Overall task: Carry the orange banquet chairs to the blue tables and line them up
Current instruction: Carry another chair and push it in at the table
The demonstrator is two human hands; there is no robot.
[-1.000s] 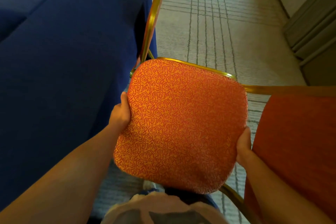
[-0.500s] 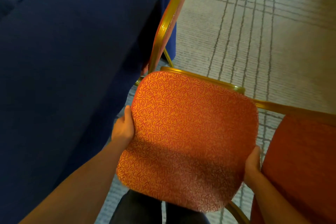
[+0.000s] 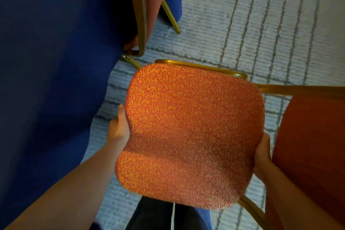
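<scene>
An orange banquet chair (image 3: pixel 192 132) with a swirl-patterned seat and gold frame fills the middle of the view. My left hand (image 3: pixel 119 129) grips the seat's left edge, thumb on top. My right hand (image 3: pixel 262 157) grips its right edge; the fingers are hidden under the cushion. The chair's plain orange backrest (image 3: pixel 313 151) rises at the right. The blue table (image 3: pixel 52 73) under a long blue cloth stands just left of the seat. Another orange chair (image 3: pixel 149 5) is pushed against the table at the top.
Pale carpet (image 3: pixel 252 33) with dark stripes stretches to the upper right. The other chair's gold leg (image 3: pixel 170 17) stands on it near the table corner. My dark trousers (image 3: pixel 164 214) show below the seat.
The view has tilted down and moved forward. The held chair has come closer to the table and the other chair. Both hands keep the same grip.
</scene>
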